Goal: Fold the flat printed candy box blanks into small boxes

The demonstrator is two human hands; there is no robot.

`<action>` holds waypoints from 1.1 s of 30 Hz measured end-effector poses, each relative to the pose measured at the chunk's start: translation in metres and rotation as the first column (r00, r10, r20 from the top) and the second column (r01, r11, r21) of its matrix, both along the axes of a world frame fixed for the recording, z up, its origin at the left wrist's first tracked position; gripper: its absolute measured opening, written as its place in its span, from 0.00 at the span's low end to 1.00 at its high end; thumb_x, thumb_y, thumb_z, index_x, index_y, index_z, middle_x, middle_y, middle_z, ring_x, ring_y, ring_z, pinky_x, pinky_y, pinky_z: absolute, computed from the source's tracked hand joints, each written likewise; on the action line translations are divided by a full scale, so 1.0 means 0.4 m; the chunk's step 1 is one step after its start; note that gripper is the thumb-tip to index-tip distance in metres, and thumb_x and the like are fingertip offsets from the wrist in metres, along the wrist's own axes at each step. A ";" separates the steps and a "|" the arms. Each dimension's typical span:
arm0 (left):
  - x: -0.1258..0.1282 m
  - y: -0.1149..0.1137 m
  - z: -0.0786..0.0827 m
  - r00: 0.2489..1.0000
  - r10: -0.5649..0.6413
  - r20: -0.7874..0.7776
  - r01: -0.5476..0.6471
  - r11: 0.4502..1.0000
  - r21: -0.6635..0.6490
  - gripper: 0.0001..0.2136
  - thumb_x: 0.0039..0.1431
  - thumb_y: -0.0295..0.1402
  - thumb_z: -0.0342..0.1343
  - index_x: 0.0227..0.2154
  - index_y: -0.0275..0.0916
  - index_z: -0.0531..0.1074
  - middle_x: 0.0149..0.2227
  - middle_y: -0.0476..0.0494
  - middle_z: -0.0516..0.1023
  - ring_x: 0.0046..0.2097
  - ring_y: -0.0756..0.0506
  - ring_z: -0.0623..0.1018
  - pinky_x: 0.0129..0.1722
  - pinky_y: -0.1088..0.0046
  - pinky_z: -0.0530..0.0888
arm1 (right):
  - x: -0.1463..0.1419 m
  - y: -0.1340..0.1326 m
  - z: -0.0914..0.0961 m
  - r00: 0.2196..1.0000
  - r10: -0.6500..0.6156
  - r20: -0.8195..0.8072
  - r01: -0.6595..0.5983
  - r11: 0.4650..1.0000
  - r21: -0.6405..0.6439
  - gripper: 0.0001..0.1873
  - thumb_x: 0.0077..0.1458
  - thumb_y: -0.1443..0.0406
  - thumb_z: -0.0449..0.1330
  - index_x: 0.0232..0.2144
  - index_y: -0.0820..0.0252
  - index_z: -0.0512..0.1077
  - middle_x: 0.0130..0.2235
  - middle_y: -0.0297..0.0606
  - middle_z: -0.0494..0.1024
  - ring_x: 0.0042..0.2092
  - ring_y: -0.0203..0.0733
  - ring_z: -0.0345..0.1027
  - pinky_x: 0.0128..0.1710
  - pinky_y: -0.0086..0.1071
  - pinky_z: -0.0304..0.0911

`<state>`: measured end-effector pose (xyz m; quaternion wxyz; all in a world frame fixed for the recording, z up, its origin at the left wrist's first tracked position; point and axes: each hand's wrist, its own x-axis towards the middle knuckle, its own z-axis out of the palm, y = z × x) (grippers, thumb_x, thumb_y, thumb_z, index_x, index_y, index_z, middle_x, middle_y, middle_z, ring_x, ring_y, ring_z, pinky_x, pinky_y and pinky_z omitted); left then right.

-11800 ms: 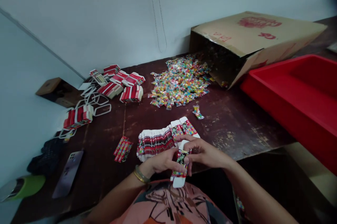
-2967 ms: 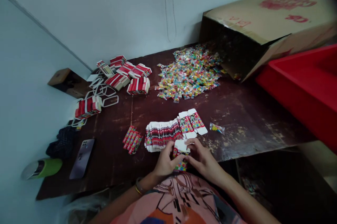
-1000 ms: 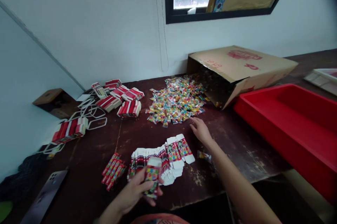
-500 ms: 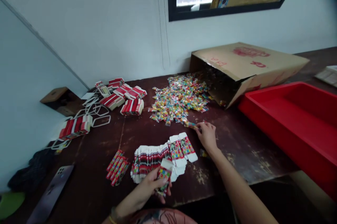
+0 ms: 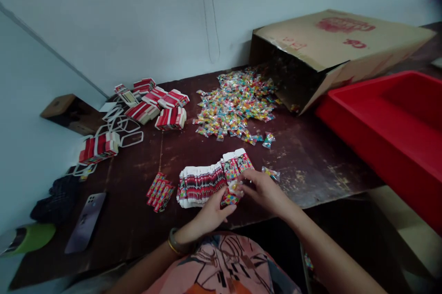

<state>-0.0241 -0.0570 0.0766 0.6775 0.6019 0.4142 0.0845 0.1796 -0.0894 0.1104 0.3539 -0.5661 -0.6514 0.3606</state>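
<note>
In front of my body, my left hand [image 5: 213,211] grips a small printed red candy box [image 5: 229,200]. The fingers of my right hand [image 5: 258,187] are pinched at the top end of that box, on a small clear-wrapped candy packet [image 5: 236,187] that is partly hidden. Just beyond both hands lies a row of overlapping flat boxes [image 5: 200,185], with red fronts and white flaps. A stack of red printed boxes [image 5: 160,192] sits to the left of the row. Farther back spreads a pile of wrapped candy packets [image 5: 235,105], with one loose packet [image 5: 271,173] beside my right wrist.
An open cardboard carton [image 5: 338,40] lies on its side behind the pile. At right stands a red tray [image 5: 380,119]. Bundles of red boxes [image 5: 171,119] and white bands [image 5: 131,139] lie back left, with a phone [image 5: 85,223] and a green object [image 5: 36,238] nearer.
My right hand has come back from the edge of the candy pile to the box in my left hand. A packet now lies apart near the pile. The view has tilted down.
</note>
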 end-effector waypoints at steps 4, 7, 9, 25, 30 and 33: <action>-0.020 -0.010 -0.004 1.000 0.007 0.015 -0.006 0.997 -0.072 0.25 0.55 0.34 0.56 0.56 0.38 0.60 0.34 0.48 0.70 0.30 0.50 0.73 0.20 0.79 0.72 | -0.003 0.009 -0.009 0.995 -0.019 0.101 0.012 0.998 0.069 0.05 0.58 0.67 0.59 0.39 0.58 0.70 0.38 0.38 0.76 0.39 0.40 0.70 0.39 0.31 0.63; -0.028 -0.008 0.000 0.997 0.050 0.059 -0.043 0.993 -0.106 0.25 0.54 0.35 0.57 0.55 0.38 0.60 0.34 0.48 0.69 0.32 0.49 0.74 0.20 0.78 0.72 | -0.028 0.005 -0.013 0.993 0.025 0.115 -0.038 0.993 0.112 0.04 0.59 0.66 0.59 0.38 0.57 0.71 0.36 0.37 0.75 0.39 0.40 0.70 0.39 0.31 0.64; -0.029 -0.003 0.005 0.994 0.074 0.079 -0.064 0.990 -0.122 0.26 0.53 0.35 0.58 0.54 0.37 0.61 0.36 0.47 0.70 0.32 0.49 0.74 0.20 0.79 0.72 | -0.051 -0.003 -0.015 0.995 0.054 0.087 -0.068 0.983 0.171 0.08 0.60 0.65 0.58 0.43 0.56 0.71 0.38 0.38 0.76 0.41 0.41 0.69 0.41 0.32 0.65; -0.009 0.014 0.022 0.964 0.216 0.158 -0.150 0.924 -0.353 0.28 0.59 0.55 0.46 0.41 0.32 0.74 0.31 0.39 0.77 0.31 0.45 0.76 0.20 0.75 0.72 | -0.035 -0.099 -0.050 0.858 -0.374 -0.352 0.369 0.926 -0.082 0.10 0.59 0.61 0.58 0.42 0.56 0.75 0.39 0.38 0.75 0.41 0.40 0.70 0.44 0.34 0.65; 0.009 0.008 0.033 0.970 0.191 0.151 -0.138 0.941 -0.308 0.28 0.59 0.55 0.44 0.41 0.33 0.74 0.31 0.40 0.76 0.32 0.45 0.75 0.22 0.75 0.72 | -0.085 -0.062 -0.055 0.638 -0.335 -0.693 0.048 0.916 -0.399 0.17 0.52 0.58 0.64 0.44 0.56 0.70 0.34 0.30 0.72 0.24 0.29 0.63 0.24 0.25 0.61; -0.001 0.009 0.040 0.988 0.099 0.117 -0.081 0.985 -0.149 0.22 0.57 0.50 0.51 0.37 0.34 0.76 0.31 0.43 0.76 0.32 0.47 0.73 0.25 0.76 0.72 | -0.098 -0.051 -0.057 0.639 -0.299 -0.709 -0.045 0.905 -0.423 0.15 0.49 0.60 0.65 0.40 0.57 0.72 0.34 0.30 0.73 0.25 0.30 0.65 0.25 0.25 0.63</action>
